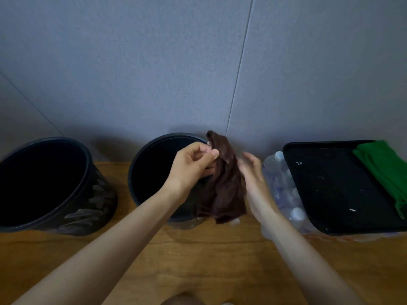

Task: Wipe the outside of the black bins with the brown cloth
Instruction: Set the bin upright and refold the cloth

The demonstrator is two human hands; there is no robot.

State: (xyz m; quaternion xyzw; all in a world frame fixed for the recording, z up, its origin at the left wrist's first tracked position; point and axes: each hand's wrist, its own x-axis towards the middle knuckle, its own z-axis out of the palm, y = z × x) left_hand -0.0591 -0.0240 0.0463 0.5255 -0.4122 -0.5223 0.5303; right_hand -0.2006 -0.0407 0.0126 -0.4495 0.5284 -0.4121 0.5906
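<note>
Two black bins are set on the wooden floor (198, 260) by a grey wall (154, 73), the left bin (92, 194) apart from the middle bin (141, 155). To the right, a black tray (330, 183) with a green cloth (385, 172) on it is laid over clear bottles (282, 183). The brown cloth (224, 190) is held up in front of the middle bin, its long side hanging straight down. Its top is pinched by the left hand (191, 166). The right hand (253, 175) is spread loosely just beside the cloth.

No readable text, label or number anywhere.
</note>
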